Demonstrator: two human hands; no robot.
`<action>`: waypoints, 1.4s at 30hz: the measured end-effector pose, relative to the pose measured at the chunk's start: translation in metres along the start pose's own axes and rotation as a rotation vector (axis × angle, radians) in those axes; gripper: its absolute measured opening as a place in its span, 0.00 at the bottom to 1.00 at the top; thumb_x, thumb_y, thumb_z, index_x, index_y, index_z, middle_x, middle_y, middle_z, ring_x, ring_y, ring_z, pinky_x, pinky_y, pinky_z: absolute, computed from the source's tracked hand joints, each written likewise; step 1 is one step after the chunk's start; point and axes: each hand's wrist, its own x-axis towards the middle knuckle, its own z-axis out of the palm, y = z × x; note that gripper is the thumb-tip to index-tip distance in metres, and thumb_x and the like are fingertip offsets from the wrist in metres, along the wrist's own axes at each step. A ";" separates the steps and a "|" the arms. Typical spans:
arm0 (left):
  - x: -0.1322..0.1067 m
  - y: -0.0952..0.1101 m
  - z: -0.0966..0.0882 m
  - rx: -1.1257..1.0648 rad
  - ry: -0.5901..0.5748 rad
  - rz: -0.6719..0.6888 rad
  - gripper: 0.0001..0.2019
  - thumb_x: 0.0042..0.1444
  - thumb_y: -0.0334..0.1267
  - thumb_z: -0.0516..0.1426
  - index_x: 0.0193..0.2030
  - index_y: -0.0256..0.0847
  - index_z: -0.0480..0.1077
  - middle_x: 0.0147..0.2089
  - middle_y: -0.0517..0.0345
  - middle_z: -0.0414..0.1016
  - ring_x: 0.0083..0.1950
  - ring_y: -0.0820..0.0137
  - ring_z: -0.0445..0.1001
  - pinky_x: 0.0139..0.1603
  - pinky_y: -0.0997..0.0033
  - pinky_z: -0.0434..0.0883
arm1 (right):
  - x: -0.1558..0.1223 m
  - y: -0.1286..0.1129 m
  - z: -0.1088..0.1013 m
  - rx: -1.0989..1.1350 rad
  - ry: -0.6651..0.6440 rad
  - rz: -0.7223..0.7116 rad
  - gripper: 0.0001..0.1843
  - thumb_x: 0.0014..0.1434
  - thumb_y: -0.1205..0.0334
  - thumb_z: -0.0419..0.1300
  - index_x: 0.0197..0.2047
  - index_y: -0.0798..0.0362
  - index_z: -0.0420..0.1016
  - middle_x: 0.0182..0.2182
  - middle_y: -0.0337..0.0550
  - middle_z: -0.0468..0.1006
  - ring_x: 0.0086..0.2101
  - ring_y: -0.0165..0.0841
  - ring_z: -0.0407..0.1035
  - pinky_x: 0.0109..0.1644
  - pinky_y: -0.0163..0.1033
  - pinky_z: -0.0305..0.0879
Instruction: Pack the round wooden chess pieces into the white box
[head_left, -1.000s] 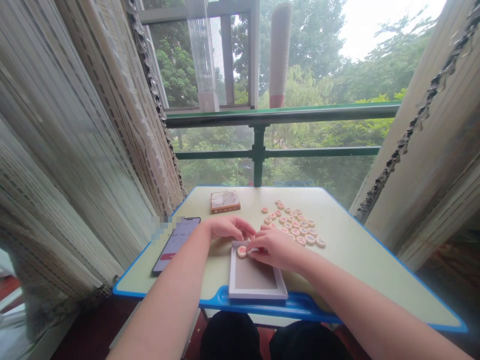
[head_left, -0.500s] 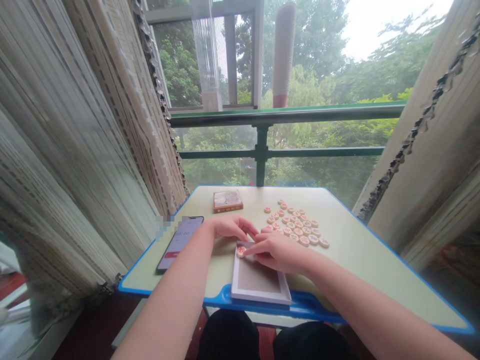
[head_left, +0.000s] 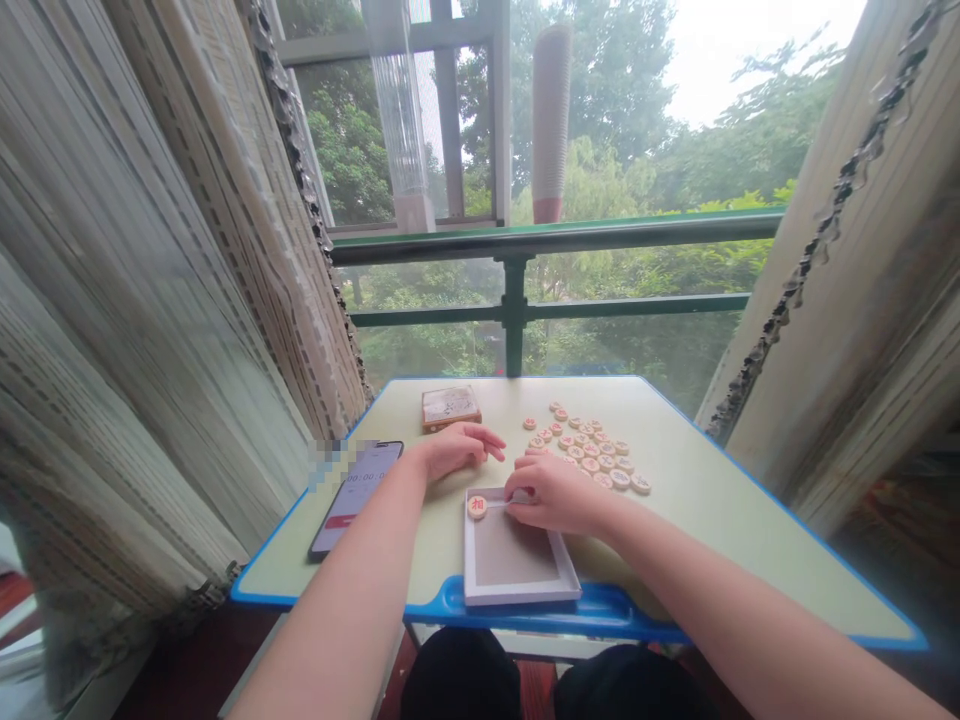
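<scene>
A shallow white-rimmed box tray (head_left: pixel 517 560) lies at the table's near edge. In its far left corner rests a round Chinese chess piece (head_left: pixel 477 507) with a red character. My right hand (head_left: pixel 555 492) is over the tray's far right part, its fingers curled in a pinch around a pale, partly hidden chess piece. Just beyond the tray, my left hand (head_left: pixel 463 448) hovers with fingers stretched out and nothing in them. Several more chess pieces (head_left: pixel 590 450) lie face up in a loose cluster beyond my right hand, some hidden by it.
A small patterned box (head_left: pixel 451 407) stands at the back left of the pale, blue-edged table (head_left: pixel 720 540). To the left, a phone (head_left: pixel 356 500) showing a timer lies beside my left forearm. Curtains (head_left: pixel 172 250) hang at both sides, with a green railing (head_left: pixel 570 238) behind.
My right index finger has left the piece in the tray's corner, and that hand has moved right and curled. My left hand has drawn apart from it, fingers stretched. The camera view has shifted slightly.
</scene>
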 end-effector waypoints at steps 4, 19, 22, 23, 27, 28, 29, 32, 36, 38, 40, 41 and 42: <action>0.010 -0.009 -0.002 -0.031 0.198 0.013 0.14 0.36 0.24 0.54 0.33 0.32 0.73 0.30 0.51 0.75 0.28 0.77 0.67 0.30 0.76 0.65 | 0.003 0.014 -0.002 -0.013 0.087 0.047 0.05 0.49 0.65 0.59 0.29 0.51 0.76 0.28 0.41 0.72 0.33 0.32 0.63 0.38 0.35 0.60; 0.013 -0.013 0.001 0.012 0.357 0.001 0.13 0.34 0.24 0.52 0.30 0.32 0.71 0.27 0.54 0.71 0.24 0.77 0.67 0.26 0.77 0.66 | 0.002 0.078 -0.009 -0.348 0.176 0.645 0.15 0.56 0.60 0.50 0.35 0.49 0.79 0.40 0.42 0.77 0.40 0.38 0.63 0.44 0.39 0.54; 0.010 -0.010 0.004 0.035 0.351 -0.008 0.10 0.35 0.25 0.52 0.28 0.32 0.70 0.25 0.54 0.71 0.22 0.78 0.65 0.25 0.76 0.66 | 0.003 0.082 -0.007 -0.345 0.207 0.668 0.16 0.56 0.59 0.50 0.39 0.49 0.78 0.41 0.42 0.77 0.41 0.38 0.63 0.44 0.39 0.54; 0.009 -0.009 0.005 0.040 0.352 -0.009 0.09 0.36 0.25 0.52 0.27 0.33 0.69 0.24 0.55 0.71 0.21 0.78 0.64 0.24 0.76 0.65 | 0.004 0.083 -0.006 -0.346 0.216 0.668 0.17 0.56 0.59 0.49 0.41 0.49 0.77 0.42 0.42 0.77 0.41 0.39 0.63 0.44 0.39 0.54; 0.007 -0.005 0.008 0.039 0.368 -0.018 0.08 0.36 0.25 0.53 0.26 0.33 0.69 0.23 0.55 0.70 0.20 0.79 0.63 0.24 0.76 0.65 | 0.004 0.086 -0.004 -0.342 0.162 0.649 0.17 0.57 0.60 0.48 0.42 0.48 0.77 0.43 0.41 0.77 0.40 0.38 0.63 0.45 0.39 0.54; 0.007 -0.005 0.008 0.037 0.367 -0.019 0.08 0.36 0.25 0.53 0.27 0.33 0.69 0.23 0.55 0.70 0.20 0.79 0.63 0.24 0.76 0.65 | 0.004 0.086 -0.004 -0.337 0.146 0.647 0.17 0.57 0.60 0.48 0.42 0.48 0.77 0.42 0.41 0.77 0.40 0.38 0.63 0.44 0.39 0.54; 0.008 -0.006 0.007 0.035 0.364 -0.020 0.08 0.36 0.25 0.53 0.27 0.33 0.69 0.23 0.55 0.70 0.20 0.79 0.63 0.24 0.76 0.65 | 0.004 0.086 -0.004 -0.332 0.139 0.645 0.16 0.56 0.60 0.49 0.41 0.47 0.77 0.42 0.40 0.78 0.40 0.38 0.63 0.44 0.39 0.54; 0.010 -0.008 0.005 0.039 0.352 -0.019 0.08 0.37 0.26 0.54 0.28 0.33 0.70 0.24 0.55 0.71 0.21 0.78 0.64 0.24 0.75 0.66 | 0.004 0.083 -0.005 -0.307 0.162 0.644 0.16 0.56 0.60 0.49 0.39 0.47 0.77 0.40 0.40 0.78 0.40 0.39 0.62 0.43 0.39 0.54; 0.011 -0.010 0.003 0.043 0.348 -0.015 0.08 0.38 0.26 0.55 0.29 0.33 0.71 0.25 0.54 0.71 0.21 0.79 0.64 0.25 0.75 0.67 | 0.004 0.078 -0.007 -0.268 0.171 0.657 0.16 0.57 0.60 0.49 0.41 0.47 0.77 0.35 0.41 0.79 0.42 0.39 0.62 0.44 0.38 0.55; 0.011 -0.009 0.003 0.044 0.345 -0.015 0.08 0.38 0.26 0.55 0.29 0.33 0.71 0.25 0.54 0.71 0.21 0.79 0.63 0.25 0.75 0.67 | 0.004 0.077 -0.007 -0.252 0.167 0.650 0.16 0.57 0.61 0.49 0.42 0.46 0.77 0.33 0.41 0.78 0.42 0.38 0.62 0.44 0.38 0.55; 0.010 -0.008 0.004 0.050 0.347 -0.017 0.08 0.39 0.26 0.55 0.29 0.33 0.71 0.25 0.54 0.71 0.21 0.79 0.63 0.25 0.75 0.67 | 0.005 0.077 -0.006 -0.238 0.163 0.636 0.16 0.56 0.61 0.50 0.42 0.44 0.77 0.33 0.41 0.78 0.43 0.38 0.62 0.45 0.38 0.55; 0.010 -0.008 0.005 0.052 0.349 -0.019 0.08 0.39 0.27 0.55 0.29 0.33 0.71 0.25 0.54 0.71 0.21 0.79 0.63 0.25 0.75 0.67 | 0.005 0.078 -0.006 -0.232 0.159 0.631 0.16 0.56 0.62 0.50 0.42 0.44 0.76 0.33 0.41 0.78 0.44 0.38 0.62 0.46 0.38 0.55; 0.010 -0.008 0.005 0.054 0.351 -0.020 0.08 0.39 0.27 0.55 0.29 0.33 0.71 0.25 0.54 0.71 0.21 0.79 0.63 0.25 0.75 0.67 | 0.005 0.079 -0.006 -0.230 0.156 0.631 0.16 0.56 0.62 0.49 0.42 0.44 0.76 0.33 0.41 0.78 0.44 0.37 0.62 0.46 0.38 0.55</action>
